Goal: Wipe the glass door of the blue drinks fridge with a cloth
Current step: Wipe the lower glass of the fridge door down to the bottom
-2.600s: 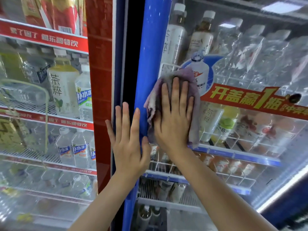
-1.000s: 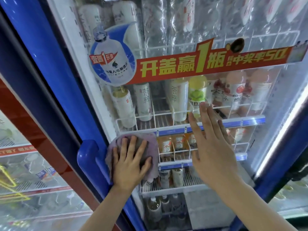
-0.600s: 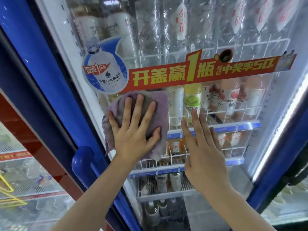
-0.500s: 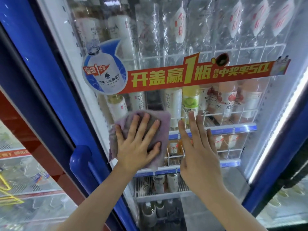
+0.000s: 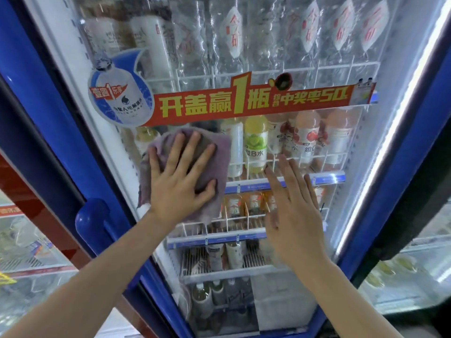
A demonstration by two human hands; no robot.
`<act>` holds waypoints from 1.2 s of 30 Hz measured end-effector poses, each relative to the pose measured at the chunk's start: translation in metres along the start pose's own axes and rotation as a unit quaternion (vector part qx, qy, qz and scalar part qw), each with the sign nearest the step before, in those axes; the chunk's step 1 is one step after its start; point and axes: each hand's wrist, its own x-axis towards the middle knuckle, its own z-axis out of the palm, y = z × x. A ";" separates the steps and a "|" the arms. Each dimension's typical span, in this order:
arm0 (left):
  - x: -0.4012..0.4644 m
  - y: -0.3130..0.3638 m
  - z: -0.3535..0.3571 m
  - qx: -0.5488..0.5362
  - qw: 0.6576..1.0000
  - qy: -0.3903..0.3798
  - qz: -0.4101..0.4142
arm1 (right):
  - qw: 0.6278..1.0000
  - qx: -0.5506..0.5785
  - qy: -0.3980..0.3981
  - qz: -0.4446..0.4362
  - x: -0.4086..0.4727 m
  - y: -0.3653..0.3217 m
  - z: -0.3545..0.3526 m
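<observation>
Head view: the left hand [image 5: 179, 189], fingers spread flat, presses the purple cloth [image 5: 214, 154] against the glass door [image 5: 305, 52], just below the red banner [image 5: 244, 103]; the right hand [image 5: 296, 215], open and empty, lies flat on the glass below the banner, right of the cloth.

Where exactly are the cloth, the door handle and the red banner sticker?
cloth [image 5: 219, 152]: head view, bare upper right part beside the fingers.
door handle [image 5: 91, 222]: head view, rounded top of the blue grip.
red banner sticker [image 5: 244, 103]: head view, middle of the strip.
</observation>
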 end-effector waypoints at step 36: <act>-0.022 0.108 0.034 -0.001 0.989 -0.095 0.116 | 0.999 0.011 0.002 -0.042 0.005 0.078 -0.013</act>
